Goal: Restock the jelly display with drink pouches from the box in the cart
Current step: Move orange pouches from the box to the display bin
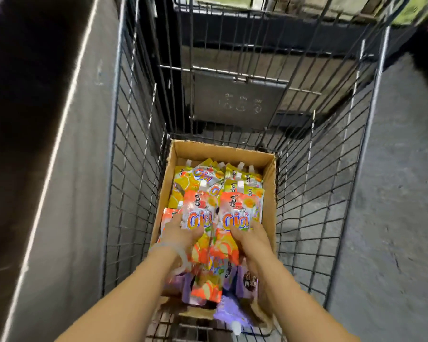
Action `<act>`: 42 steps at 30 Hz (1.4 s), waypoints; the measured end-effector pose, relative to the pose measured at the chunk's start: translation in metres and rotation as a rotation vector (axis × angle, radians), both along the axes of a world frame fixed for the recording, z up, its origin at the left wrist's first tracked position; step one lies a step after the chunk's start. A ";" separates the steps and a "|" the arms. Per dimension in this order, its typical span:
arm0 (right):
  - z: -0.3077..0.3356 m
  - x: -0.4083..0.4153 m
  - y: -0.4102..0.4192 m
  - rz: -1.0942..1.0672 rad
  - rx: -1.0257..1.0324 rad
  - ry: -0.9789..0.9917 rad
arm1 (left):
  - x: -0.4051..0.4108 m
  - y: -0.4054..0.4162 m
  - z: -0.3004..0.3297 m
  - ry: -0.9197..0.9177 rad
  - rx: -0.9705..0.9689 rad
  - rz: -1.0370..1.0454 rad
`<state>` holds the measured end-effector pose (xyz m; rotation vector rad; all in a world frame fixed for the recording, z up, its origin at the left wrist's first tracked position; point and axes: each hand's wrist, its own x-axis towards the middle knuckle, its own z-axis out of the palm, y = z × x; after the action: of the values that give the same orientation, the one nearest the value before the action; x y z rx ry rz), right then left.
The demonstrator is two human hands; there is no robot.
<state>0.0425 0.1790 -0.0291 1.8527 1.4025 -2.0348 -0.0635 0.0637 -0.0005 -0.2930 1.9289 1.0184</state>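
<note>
Both hands deep in cart (pixel 124 134) box (pixel 269 183) — left grip (pixel 181 236) clamped on orange pouch (pixel 195 213); right grip (pixel 251 239) likewise on its neighbour (pixel 237 213).

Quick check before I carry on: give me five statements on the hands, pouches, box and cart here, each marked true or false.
1. The cardboard box sits inside the wire cart. True.
2. The left hand holds an orange pouch. True.
3. The right hand hangs idle outside the cart. False: it grips a second orange pouch over the box.
4. Yellow pouches lie at the far end of the box. True.
5. The box is shut with tape. False: it is open at the top, pouches showing.
</note>
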 end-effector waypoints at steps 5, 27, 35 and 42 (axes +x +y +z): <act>0.066 -0.011 0.008 0.177 -0.044 0.157 | 0.001 -0.014 0.070 0.050 0.174 0.159; 0.246 0.161 -0.163 1.125 -0.184 0.555 | 0.332 -0.201 0.213 0.386 0.446 1.195; 0.276 0.291 -0.299 1.552 -0.330 0.534 | 0.524 -0.302 0.239 0.552 0.375 1.554; 0.290 0.505 -0.420 1.906 -0.407 0.567 | 0.775 -0.363 0.261 0.667 0.288 1.900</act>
<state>0.5478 -0.2411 0.2611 -0.4921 1.4583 -1.3019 0.7116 -0.2995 0.2606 -2.0067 1.5364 2.7518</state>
